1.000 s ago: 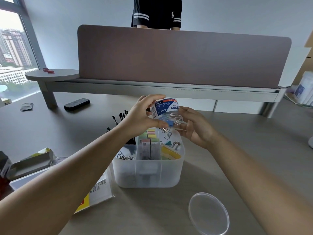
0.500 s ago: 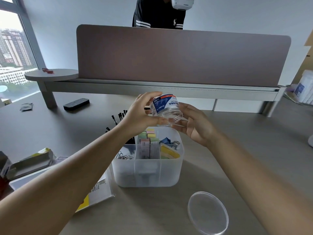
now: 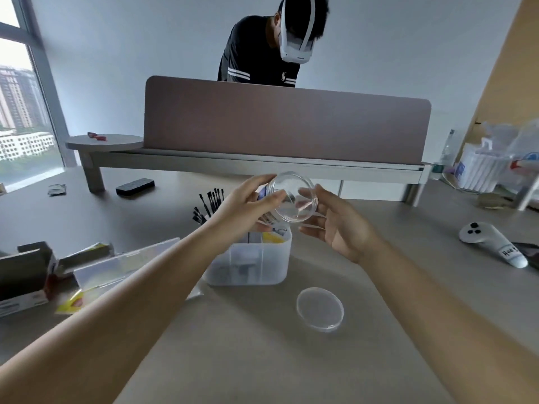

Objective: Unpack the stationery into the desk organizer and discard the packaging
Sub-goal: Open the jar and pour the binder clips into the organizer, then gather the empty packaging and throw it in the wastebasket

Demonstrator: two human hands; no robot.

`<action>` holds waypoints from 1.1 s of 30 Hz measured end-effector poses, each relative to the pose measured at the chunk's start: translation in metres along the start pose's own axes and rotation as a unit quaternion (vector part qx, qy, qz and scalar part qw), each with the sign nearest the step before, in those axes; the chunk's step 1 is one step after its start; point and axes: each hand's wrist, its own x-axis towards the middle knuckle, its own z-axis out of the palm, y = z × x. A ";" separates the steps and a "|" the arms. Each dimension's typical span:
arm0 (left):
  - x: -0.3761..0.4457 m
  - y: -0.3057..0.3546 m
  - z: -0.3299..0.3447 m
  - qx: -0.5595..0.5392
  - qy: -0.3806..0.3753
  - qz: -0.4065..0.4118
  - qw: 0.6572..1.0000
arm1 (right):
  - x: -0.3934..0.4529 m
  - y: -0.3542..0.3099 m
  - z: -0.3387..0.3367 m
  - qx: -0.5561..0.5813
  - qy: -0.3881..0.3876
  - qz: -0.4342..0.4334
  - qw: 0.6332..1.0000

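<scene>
Only thing I can sort of read is the handwritten white label on the white controller [image 3: 493,244] lying on the desk, looks like "Hee" and then it cuts off. The clear jar [image 3: 287,199] has a printed label but it's way too blurry.

Both bare forearms reached forward, converging. The left hand [image 3: 248,204] was raised with its thumb [image 3: 272,199] and fingers curled in a grip, thumb nearest the camera. The right hand [image 3: 339,228] stood just beyond those fingertips, palm turned inward, fingers loosely spread and relaxed.
</scene>
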 end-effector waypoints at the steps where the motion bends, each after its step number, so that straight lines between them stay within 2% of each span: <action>1: -0.016 -0.002 0.004 -0.032 0.001 -0.015 0.999 | -0.014 0.007 0.001 -0.005 -0.001 0.006 1.000; 4: -0.045 -0.017 0.009 -0.077 0.013 -0.061 0.995 | -0.039 0.029 -0.002 -0.037 0.017 0.016 0.999; 7: -0.077 -0.036 0.009 -0.085 0.021 -0.094 0.992 | -0.063 0.060 -0.009 -0.146 0.087 0.015 0.985; 9: -0.094 -0.047 0.003 -0.078 0.034 -0.111 0.990 | -0.076 0.079 -0.013 -0.264 0.105 0.025 0.958; 12: -0.113 -0.056 -0.009 -0.075 0.057 -0.142 0.985 | -0.085 0.095 -0.012 -0.433 0.091 0.058 0.895; 15: -0.128 -0.058 -0.025 -0.071 0.083 -0.151 0.982 | -0.086 0.098 -0.001 -0.514 0.080 0.038 0.853; 17: -0.140 -0.059 -0.038 -0.077 0.101 -0.149 0.981 | -0.087 0.097 0.010 -0.519 0.082 0.012 0.851; 21: -0.170 -0.054 -0.073 -0.095 0.168 -0.135 0.972 | -0.090 0.094 0.054 -0.399 0.029 -0.039 0.916; 22: -0.178 -0.052 -0.084 -0.100 0.191 -0.133 0.968 | -0.092 0.091 0.071 -0.387 0.007 -0.057 0.920; 26: -0.221 -0.039 -0.132 -0.091 0.266 -0.122 0.952 | -0.095 0.080 0.140 -0.362 -0.078 -0.121 0.921; 33: -0.324 -0.027 -0.202 -0.064 0.390 -0.135 0.909 | -0.120 0.084 0.258 -0.309 -0.169 -0.149 0.924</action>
